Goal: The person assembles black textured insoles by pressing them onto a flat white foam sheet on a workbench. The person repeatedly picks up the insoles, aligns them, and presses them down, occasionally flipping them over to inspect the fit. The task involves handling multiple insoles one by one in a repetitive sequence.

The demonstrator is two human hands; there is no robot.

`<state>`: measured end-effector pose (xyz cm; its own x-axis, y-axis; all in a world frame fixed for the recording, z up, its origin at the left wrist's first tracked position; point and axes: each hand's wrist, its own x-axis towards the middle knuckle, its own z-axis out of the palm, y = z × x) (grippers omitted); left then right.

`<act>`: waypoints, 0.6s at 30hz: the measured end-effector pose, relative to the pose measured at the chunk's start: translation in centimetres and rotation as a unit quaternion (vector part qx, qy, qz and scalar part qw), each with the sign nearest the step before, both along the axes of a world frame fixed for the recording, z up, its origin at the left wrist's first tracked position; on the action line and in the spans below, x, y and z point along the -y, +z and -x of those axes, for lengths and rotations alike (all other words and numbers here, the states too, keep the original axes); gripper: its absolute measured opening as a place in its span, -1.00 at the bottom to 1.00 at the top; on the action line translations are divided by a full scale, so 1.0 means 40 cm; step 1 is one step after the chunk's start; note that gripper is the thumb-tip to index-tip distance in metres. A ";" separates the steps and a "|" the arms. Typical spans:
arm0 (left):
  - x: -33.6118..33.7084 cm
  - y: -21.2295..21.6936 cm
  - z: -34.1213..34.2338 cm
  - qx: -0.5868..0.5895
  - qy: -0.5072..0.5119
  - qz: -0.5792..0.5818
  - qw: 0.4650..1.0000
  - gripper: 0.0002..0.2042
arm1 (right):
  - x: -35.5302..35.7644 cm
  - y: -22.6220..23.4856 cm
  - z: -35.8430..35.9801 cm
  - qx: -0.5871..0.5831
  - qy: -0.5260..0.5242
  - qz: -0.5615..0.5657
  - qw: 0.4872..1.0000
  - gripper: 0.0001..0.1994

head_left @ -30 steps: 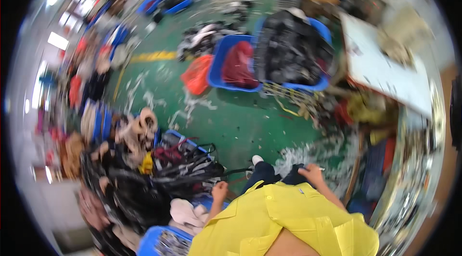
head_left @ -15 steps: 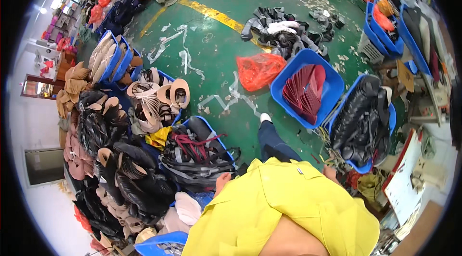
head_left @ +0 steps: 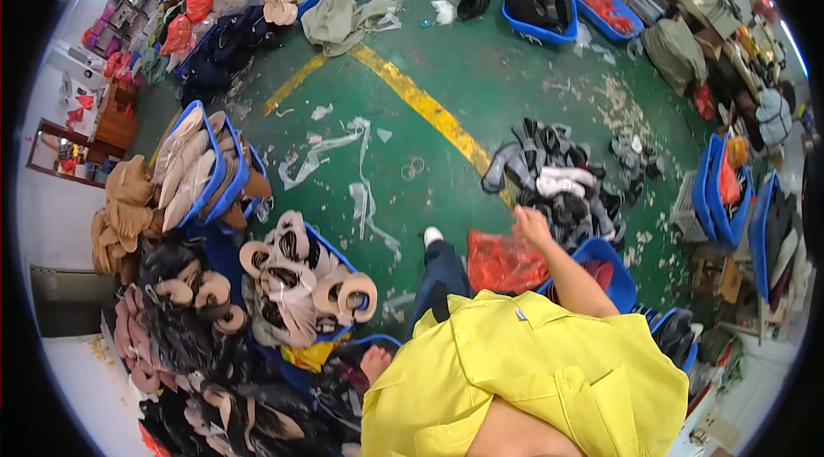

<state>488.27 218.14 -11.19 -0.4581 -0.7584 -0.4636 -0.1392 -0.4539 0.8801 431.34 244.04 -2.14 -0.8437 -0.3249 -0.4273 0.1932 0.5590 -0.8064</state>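
Note:
My right hand [head_left: 533,226] is stretched forward above the floor, its fingers loosely curled with nothing visible in them. Under and beside it lies a red plastic bag [head_left: 506,262], and just beyond is a loose heap of grey and black shoe-like pieces [head_left: 562,178] with some white ones on top. My left hand [head_left: 375,363] hangs low at my left side, fingers curled in and apparently holding nothing. It is nearest to a blue bin of dark pieces, partly hidden, and a bin of tied beige curved pieces [head_left: 296,290].
Blue bins of beige pieces [head_left: 196,167] stand at left beside black bundles [head_left: 219,345]. At right are a blue bin [head_left: 620,272] with dark red pieces and more stacked bins [head_left: 725,191]. White strips [head_left: 360,199] and a yellow line [head_left: 421,105] cross the green floor [head_left: 446,165].
The view has tilted up and shifted, with more of the far floor showing. My right hand has swung forward from my side; my left hand remains low at my side.

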 end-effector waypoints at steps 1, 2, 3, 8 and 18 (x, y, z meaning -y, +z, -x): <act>0.081 0.044 0.300 0.021 -0.017 -0.054 0.998 -0.91 | -0.043 -0.045 0.101 -0.109 0.032 -0.072 0.991 -0.53; 0.163 0.193 0.580 0.065 -0.031 -0.103 0.992 -0.91 | -0.074 -0.091 0.149 -0.188 0.069 -0.139 0.970 -0.53; 0.233 0.322 0.784 0.063 -0.003 -0.067 0.996 -0.86 | -0.042 -0.070 0.155 -0.129 0.110 -0.192 0.967 -0.54; 0.615 0.861 1.760 -0.175 -0.254 0.070 0.949 -0.55 | -0.088 -0.182 0.358 0.012 0.045 -0.341 0.939 -0.65; 1.025 1.504 2.908 -0.700 -0.545 -0.137 0.440 -0.79 | 0.569 -0.192 1.633 -0.084 -0.111 -0.235 0.962 -0.59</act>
<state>371.95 177.16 48.95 -0.4621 0.2628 0.8470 0.1857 -0.9053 0.3821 366.01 221.28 -9.83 -0.9397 0.0679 -0.3351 0.2397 0.8295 -0.5044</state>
